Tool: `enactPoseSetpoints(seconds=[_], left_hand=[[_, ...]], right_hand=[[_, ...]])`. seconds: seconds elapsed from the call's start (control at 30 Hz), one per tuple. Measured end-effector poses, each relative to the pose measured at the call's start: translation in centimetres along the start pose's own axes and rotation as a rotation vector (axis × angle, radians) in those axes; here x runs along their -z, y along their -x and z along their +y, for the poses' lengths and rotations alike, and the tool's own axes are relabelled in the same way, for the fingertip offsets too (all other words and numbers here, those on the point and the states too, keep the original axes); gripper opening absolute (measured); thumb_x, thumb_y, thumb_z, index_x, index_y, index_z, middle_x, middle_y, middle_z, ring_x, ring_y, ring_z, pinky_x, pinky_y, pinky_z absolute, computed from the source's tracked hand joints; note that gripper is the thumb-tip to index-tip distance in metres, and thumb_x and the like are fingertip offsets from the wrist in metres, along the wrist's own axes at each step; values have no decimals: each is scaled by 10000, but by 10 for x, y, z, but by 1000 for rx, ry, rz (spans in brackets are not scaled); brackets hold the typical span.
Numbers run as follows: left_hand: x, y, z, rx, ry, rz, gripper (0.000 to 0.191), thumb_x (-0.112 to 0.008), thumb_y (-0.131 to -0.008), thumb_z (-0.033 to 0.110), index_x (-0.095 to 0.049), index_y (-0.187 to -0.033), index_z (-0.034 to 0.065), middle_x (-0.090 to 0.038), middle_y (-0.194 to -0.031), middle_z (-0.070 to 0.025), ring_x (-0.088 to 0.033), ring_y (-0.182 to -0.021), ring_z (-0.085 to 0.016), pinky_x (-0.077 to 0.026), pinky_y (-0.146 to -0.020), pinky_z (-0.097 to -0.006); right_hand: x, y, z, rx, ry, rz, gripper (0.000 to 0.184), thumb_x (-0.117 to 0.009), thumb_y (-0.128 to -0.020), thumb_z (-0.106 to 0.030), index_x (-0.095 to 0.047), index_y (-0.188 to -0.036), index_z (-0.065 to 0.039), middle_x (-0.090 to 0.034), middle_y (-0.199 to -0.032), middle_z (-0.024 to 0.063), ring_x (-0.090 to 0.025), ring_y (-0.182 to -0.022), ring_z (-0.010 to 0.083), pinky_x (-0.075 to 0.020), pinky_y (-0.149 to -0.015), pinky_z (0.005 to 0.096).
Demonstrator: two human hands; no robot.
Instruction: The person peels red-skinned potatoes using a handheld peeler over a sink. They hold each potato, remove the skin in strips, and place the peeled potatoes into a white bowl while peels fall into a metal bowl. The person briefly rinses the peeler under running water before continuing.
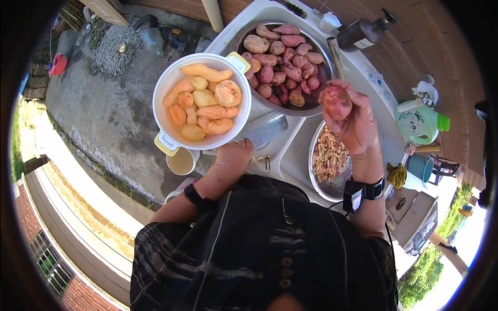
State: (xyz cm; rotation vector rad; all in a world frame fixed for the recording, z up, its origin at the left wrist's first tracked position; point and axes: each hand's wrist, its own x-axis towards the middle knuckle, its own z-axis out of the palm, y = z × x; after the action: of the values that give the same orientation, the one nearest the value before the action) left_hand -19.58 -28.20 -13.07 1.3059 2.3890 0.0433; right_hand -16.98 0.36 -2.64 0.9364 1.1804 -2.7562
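Observation:
My right hand [360,124] is raised at the sink's right side, its fingers around a red-skinned sweet potato [337,103]. My left hand [234,157] is closed at the near edge of the sink, apparently on the handle of a broad-bladed cleaver [268,129]; the grip is mostly hidden. Unpeeled sweet potatoes [288,72] fill a large metal basin [330,58]. To its left, a white plastic basin [157,103] with yellow handles holds peeled sweet potatoes [205,98] and other peeled tubers. Peelings [330,155] lie in a metal bowl [312,171] below my right hand.
The pale sink [299,149] carries a wooden stick [336,58], a brown pump bottle [358,35] and a white cup [330,22]. A green detergent jug [416,121] stands at the right. A white bucket [182,162] with cloudy liquid sits below the white basin.

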Motion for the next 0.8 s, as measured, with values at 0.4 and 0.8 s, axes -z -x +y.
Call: enactPoseSetpoints(seconds=[0.4, 0.8], left_hand=[[40, -5, 64, 11, -36, 1, 178, -566, -800, 177, -547, -903, 33, -626, -790, -136, -635, -745, -304, -507, -622, -405], [166, -19, 307, -246, 1011, -395, 363, -427, -979, 333, -450, -1123, 0, -436, -656, 14, -423, -543, -42, -347, -494, -186]], right_hand=[[66, 186, -29, 375, -281, -248, 359, -388, -922, -307, -513, -1038, 9, -580, -913, 207, -528, -543, 178, -378, -406, 243], [170, 263, -19, 647, -327, 114, 267, -459, -916, -198, -581, -989, 28, -599, -902, 83, -568, -838, 134, -457, -793, 264]])
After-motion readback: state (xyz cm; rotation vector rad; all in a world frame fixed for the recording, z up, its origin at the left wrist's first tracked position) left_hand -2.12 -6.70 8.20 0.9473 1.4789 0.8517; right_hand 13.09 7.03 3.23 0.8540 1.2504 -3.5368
